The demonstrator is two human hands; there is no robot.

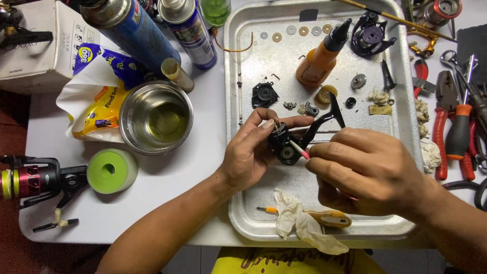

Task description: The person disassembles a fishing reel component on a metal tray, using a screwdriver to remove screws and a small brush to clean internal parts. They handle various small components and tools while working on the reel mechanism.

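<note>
Between both hands over the tray point(238, 223), the reel body point(284, 144) sat pinched in the left hand's point(248, 155) fingers, its handle arm slanting up-right, while the right hand's point(365, 170) fingers pinched a pink-tipped tool point(299, 150) touching it from the right.

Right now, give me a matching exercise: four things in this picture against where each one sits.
Things:
1. orange bottle
2. steel bowl
3. green roll
4. black reel body

Places:
A. in the left hand
B. table, in front of the bowl
C. on the metal tray, far end
D. table, left of the tray

Pairs: 1-C, 2-D, 3-B, 4-A
</note>
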